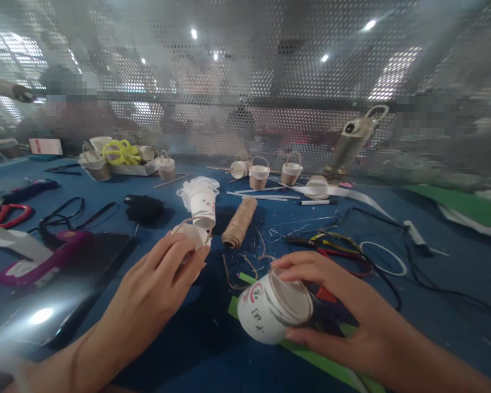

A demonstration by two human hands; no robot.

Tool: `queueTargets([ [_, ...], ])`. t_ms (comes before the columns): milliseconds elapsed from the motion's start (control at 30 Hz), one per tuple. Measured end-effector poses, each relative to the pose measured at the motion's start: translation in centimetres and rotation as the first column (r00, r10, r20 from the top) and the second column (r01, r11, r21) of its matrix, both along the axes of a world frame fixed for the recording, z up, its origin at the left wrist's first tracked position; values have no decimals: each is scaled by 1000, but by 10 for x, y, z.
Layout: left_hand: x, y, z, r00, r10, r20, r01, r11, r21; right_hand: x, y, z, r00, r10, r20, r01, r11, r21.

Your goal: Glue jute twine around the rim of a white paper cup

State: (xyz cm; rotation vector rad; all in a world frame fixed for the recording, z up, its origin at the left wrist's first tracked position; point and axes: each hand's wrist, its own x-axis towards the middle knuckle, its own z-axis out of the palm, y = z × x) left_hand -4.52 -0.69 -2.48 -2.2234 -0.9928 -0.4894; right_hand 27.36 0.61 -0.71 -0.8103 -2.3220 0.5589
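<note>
Currently, left hand: your left hand (159, 273) is holding a handled cup (197, 234), fingers bent closely about its side, while the thin brown handle is arching over the opening.
Right hand: your right hand (368, 322) is gripping a marked white cup (257, 316), its fingers bending over the rim and its thumb pressing lower down, with a wide curve between them.
Marked cup: it is tilting, its mouth facing towards your right palm, and red and black marks are showing on its side; you cannot tell whether it is touching the surface (188, 349).
Nearby: a roll of twine (240, 222) is lying between and beyond your hands, and another printed cup (203, 204) is sitting just beside white crumpled material (188, 188).
Right side: pliers (305, 240) are lying beyond your right hand.
Left side: a purple tool (61, 252) is lying beside a dark flat panel (94, 273).
Back: several small handled cups (259, 177) are standing near the perforated screen (245, 71).
</note>
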Motion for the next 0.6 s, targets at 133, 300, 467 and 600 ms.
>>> queueTargets([
  [133,-5,4,1,994,35,104,-33,999,-19,0,2,0,1000,6,8,-6,1000,-6],
  [300,-27,-3,12,946,151,288,-124,986,-110,-1,2,2,1000,-4,10,5,1000,-4],
  [467,-50,-11,32,798,411,441,-362,912,-194,1,0,4,1000,-9,12,10,1000,-3],
  [600,-77,0,40,761,603,239,-456,759,-464,2,0,3,1000,-12,22,12,1000,-9],
])
